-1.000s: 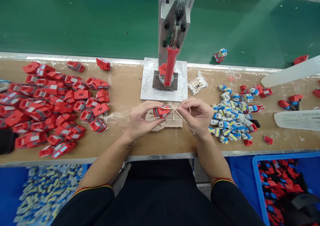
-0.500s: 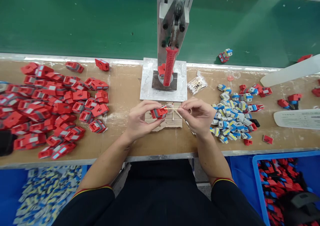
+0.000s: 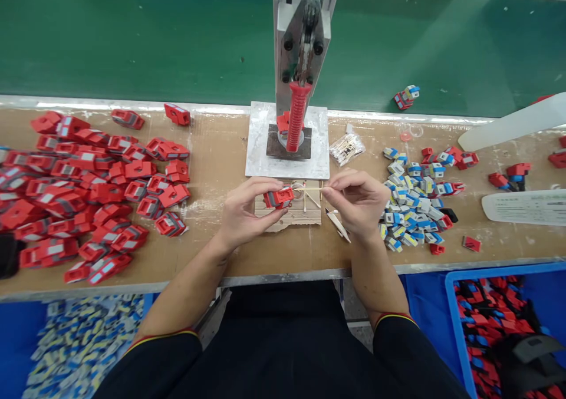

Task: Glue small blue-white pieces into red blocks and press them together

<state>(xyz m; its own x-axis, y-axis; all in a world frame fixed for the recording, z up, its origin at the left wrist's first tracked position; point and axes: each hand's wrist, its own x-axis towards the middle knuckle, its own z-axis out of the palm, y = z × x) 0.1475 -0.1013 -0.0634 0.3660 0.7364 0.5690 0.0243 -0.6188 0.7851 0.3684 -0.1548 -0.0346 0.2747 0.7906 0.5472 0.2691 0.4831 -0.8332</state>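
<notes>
Between the thumb and fingers of my left hand (image 3: 245,213) is a red and grey plastic part (image 3: 278,197). My right hand (image 3: 360,201) pinches a thin cotton swab (image 3: 313,191), which points left towards the red part, its far end over a small round dish (image 3: 298,191). Under the hands lies a torn piece of cardboard (image 3: 292,217), with another swab (image 3: 305,204) resting on it. Beside my right wrist are white-tipped tweezers (image 3: 338,225) on the table.
A press with a red handle (image 3: 298,116) stands on a metal plate (image 3: 260,151). Red parts (image 3: 106,193) are heaped left, white-blue parts (image 3: 409,204) right. A bag of swabs (image 3: 347,148) lies near the plate. A blue bin (image 3: 455,316) is at the lower right.
My right hand has moved slightly right, drawing the swab away from the red part. The tweezers beside that hand show more fully. My left hand still holds the part.
</notes>
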